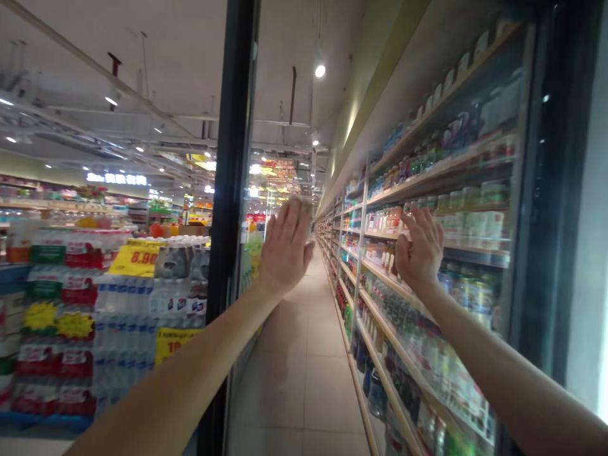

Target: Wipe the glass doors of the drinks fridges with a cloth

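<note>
My left hand (286,247) is raised flat with its fingers stretched out, palm against the glass of an opened cooler door (275,158). The door's black frame (228,209) stands just left of that hand. My right hand (420,247) is held up with fingers spread, in front of the cooler shelves (427,174) and close to bottles and cans (470,215) on a middle shelf. Neither hand holds anything. Whether the right hand touches the shelf is not clear.
A long row of drink coolers (342,253) runs down the right side of a tiled aisle (308,354). On the left stand stacked packs of bottled water (118,329) with yellow price signs (137,256). Ceiling lights (320,71) hang overhead.
</note>
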Motion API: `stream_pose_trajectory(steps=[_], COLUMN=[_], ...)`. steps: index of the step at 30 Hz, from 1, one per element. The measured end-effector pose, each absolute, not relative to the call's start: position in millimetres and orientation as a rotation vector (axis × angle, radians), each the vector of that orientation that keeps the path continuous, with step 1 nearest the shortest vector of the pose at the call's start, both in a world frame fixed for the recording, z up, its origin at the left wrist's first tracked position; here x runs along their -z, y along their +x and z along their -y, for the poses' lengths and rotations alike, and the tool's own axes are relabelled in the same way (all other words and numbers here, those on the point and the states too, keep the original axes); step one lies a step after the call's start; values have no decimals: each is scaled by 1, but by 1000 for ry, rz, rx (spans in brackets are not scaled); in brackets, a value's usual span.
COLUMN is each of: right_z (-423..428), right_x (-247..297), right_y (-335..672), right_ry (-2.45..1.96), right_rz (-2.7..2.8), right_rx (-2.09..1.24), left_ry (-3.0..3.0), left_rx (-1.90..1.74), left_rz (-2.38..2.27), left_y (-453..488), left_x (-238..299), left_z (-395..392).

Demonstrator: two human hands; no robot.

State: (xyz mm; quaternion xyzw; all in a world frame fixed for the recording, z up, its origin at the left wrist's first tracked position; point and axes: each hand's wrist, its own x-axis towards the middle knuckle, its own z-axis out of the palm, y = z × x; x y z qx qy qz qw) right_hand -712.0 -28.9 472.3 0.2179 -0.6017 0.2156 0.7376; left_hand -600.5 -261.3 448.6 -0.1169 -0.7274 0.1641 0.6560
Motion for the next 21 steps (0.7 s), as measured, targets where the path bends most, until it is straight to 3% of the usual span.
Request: stream_pose_trajectory(steps=[5, 11, 16, 21], right_z=[28, 28, 28, 30], right_x=[-472, -472, -472, -472], right_y=[-710, -712, -714, -712], right_ry=[499, 508, 517, 499], right_rz=[1308, 1295, 1263, 1257], right_rx=[-477, -487, -471, -470], left_ry=[-931, -292, -924, -324], left_rx=[-884, -482, -939, -569], left_rz=[1677, 1640, 1667, 1647], left_y=[-597, -596, -582, -574], left_x=[-398, -429, -395, -407], left_z=[251, 273, 290, 312])
